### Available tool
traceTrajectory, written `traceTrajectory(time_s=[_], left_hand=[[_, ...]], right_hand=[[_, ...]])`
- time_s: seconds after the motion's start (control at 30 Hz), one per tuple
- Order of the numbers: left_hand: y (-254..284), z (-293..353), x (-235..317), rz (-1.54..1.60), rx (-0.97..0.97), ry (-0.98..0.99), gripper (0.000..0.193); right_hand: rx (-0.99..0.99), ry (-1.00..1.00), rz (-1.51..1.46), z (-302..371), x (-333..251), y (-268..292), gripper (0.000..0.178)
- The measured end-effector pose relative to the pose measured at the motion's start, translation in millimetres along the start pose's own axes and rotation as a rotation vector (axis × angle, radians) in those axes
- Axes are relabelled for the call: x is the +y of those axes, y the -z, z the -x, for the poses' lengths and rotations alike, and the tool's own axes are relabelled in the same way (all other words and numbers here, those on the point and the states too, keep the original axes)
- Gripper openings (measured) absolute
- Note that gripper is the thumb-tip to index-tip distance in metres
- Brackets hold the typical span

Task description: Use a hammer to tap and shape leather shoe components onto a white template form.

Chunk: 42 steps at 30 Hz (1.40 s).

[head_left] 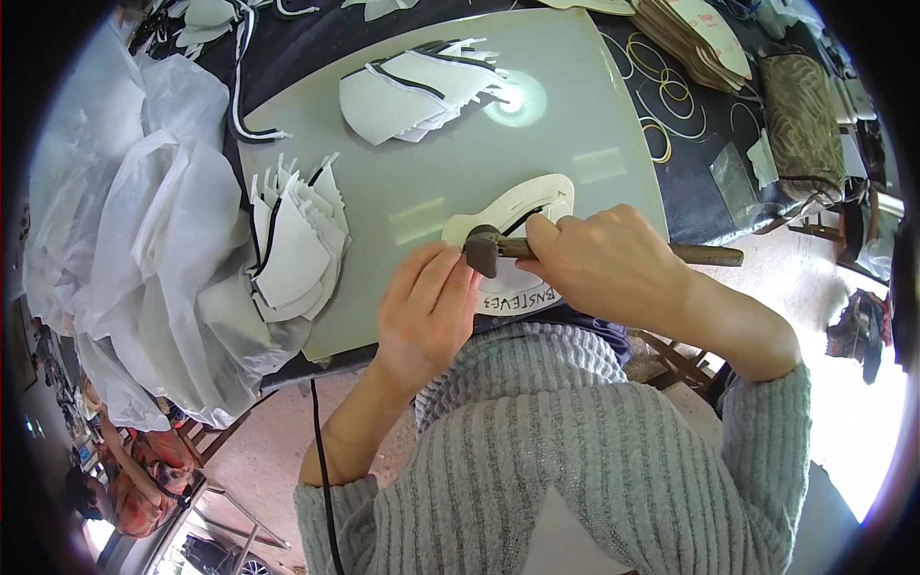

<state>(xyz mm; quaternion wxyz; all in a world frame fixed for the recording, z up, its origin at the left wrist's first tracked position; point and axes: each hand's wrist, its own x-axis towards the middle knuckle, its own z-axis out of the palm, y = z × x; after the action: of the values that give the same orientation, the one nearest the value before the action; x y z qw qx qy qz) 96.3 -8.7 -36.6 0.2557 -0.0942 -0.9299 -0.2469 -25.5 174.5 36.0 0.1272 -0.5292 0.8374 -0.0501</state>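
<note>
My right hand (609,264) is closed around the wooden handle of a hammer (709,255). The dark hammer head lies right over the fingertips of my left hand (426,302), whose fingers are pressed together at the left edge of a cream shoe-part template (551,192). Whatever those fingertips pinch is hidden behind them and the hammer head. A white cut piece with a black strip (513,280) lies within the template, partly covered by the hammer and my right hand. Handwritten marks run along the template's near rim.
A grey-green board (393,187) covers the dark table. Stacks of white pieces with black trim lie at the back (412,96) and left (302,244). Clear plastic bags (144,192) fill the left side. Coiled strips (666,86) and a patterned bundle (805,125) lie right. Another person sits far left.
</note>
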Motion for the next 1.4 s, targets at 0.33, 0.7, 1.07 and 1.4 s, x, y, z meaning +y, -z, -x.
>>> traceTrajectory(time_s=[0.33, 0.7, 1.07, 1.4], left_hand=[[-0.5, 2.7, 0.3, -0.035, 0.035, 0.004, 0.017], [10.7, -22.9, -10.0, 0.273, -0.099, 0.386, 0.023], [24.5, -71.2, -32.9, 0.272, -0.56, 0.44, 0.025], [25.6, -58.1, -29.2, 0.429, -0.501, 0.6, 0.019]], right_hand=[[0.285, -0.071, -0.118, 11.3, -3.9, 2.7, 0.033], [0.05, -0.151, -0.089, 12.1, -7.0, -14.6, 0.034], [0.288, -0.189, -0.2, 21.6, 3.4, 6.3, 0.033], [0.214, -0.147, -0.12, 22.7, -13.2, -0.7, 0.033]])
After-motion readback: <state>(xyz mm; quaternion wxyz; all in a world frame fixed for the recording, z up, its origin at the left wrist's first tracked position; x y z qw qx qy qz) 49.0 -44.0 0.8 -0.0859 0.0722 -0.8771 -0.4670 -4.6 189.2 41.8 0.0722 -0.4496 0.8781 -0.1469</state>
